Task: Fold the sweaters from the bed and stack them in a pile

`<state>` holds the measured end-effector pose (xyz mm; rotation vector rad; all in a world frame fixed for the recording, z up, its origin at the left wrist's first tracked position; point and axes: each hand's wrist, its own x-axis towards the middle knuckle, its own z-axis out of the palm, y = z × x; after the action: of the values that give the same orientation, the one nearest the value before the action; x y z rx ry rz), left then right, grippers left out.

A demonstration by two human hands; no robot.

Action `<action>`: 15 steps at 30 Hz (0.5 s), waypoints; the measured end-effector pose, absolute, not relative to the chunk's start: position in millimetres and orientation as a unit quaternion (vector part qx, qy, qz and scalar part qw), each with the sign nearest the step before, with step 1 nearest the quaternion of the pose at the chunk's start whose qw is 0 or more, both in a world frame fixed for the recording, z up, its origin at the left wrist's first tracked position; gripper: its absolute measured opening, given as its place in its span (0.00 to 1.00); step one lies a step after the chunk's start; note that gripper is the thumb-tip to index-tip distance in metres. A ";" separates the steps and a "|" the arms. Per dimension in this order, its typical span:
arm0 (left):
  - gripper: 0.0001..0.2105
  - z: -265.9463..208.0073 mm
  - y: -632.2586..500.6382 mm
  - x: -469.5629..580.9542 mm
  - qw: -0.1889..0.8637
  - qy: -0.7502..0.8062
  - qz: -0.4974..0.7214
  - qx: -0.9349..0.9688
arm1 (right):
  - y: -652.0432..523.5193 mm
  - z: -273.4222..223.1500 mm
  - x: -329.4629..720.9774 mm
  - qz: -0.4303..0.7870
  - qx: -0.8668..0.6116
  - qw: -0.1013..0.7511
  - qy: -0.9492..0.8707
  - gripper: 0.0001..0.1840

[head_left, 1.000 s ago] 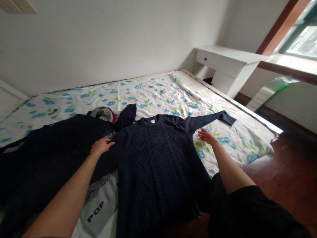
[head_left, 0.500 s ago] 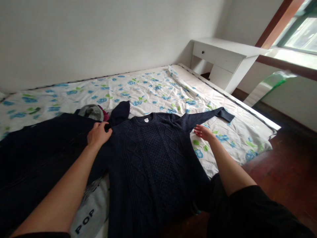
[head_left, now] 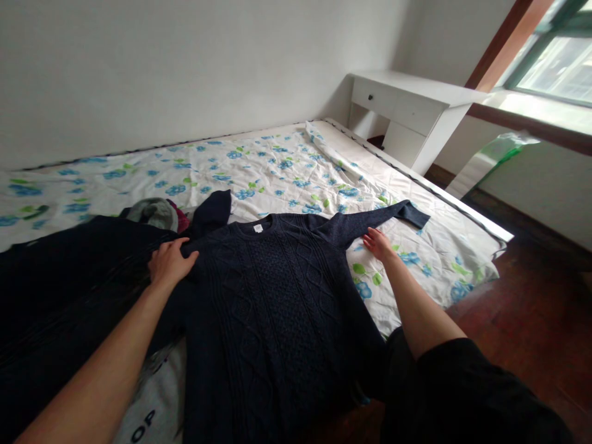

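A dark navy cable-knit sweater [head_left: 282, 308] lies front up, its neckline with a white label facing away from me. My left hand [head_left: 172, 262] rests at its left shoulder, thumb and fingers apart, the fingertips partly lost against dark cloth. My right hand [head_left: 380, 243] is open beside the lower edge of the right sleeve [head_left: 370, 223], which stretches out to the right; its fingertips touch or nearly touch the knit. Left of the sweater, a dark garment [head_left: 60, 283] is spread under and beyond my left forearm.
Beneath the clothes is a bed with a blue-flowered sheet [head_left: 296, 176]. A grey and maroon bundle [head_left: 155, 214] and a grey printed garment [head_left: 155, 401] lie at the left. Beyond the bed's far right corner stand a white desk [head_left: 411, 114] and a window [head_left: 559, 68].
The view has shifted slightly, carrying the sweater leftward in the picture. My left hand's thumb and fingers look farther apart. My right hand sits a little closer to the sleeve.
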<state>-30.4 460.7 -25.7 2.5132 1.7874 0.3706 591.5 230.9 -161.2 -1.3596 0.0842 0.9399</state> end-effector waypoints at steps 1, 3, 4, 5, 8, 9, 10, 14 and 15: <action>0.31 -29.3 440.7 -26.4 0.014 0.590 0.134 0.796 | 233.3 -161.8 596.6 0.406 -0.603 0.686 0.040 0.13; 0.29 -46.9 389.6 -19.8 -0.011 0.554 0.167 0.816 | 237.6 -161.0 610.9 0.371 -0.601 0.706 0.047 0.12; 0.27 -60.3 359.1 -18.3 -0.013 0.518 0.175 0.837 | 239.3 -159.6 619.7 0.352 -0.603 0.714 0.046 0.12; 0.26 -75.8 326.3 -18.5 -0.005 0.480 0.176 0.860 | 240.6 -157.4 629.3 0.335 -0.605 0.721 0.038 0.13; 0.25 -123.5 226.3 -28.1 0.041 0.390 0.133 0.910 | 243.1 -147.4 659.3 0.304 -0.607 0.734 0.007 0.16; 0.26 -136.7 197.5 -33.0 0.048 0.379 0.115 0.917 | 244.2 -143.2 668.6 0.304 -0.606 0.735 -0.001 0.16; 0.29 -147.4 173.2 -37.8 0.049 0.377 0.096 0.920 | 245.6 -138.8 677.3 0.307 -0.605 0.735 -0.004 0.16; 0.38 -167.2 128.0 -49.8 0.044 0.402 0.090 0.910 | 257.3 -121.3 703.8 0.329 -0.610 0.720 0.011 0.13; 0.38 -168.3 126.8 -50.7 0.044 0.405 0.092 0.909 | 261.9 -116.8 708.5 0.334 -0.622 0.708 -0.001 0.14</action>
<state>-50.7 126.8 -168.3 2.7770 1.2379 0.2821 708.5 261.9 -116.8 -1.3807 -0.0025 0.7417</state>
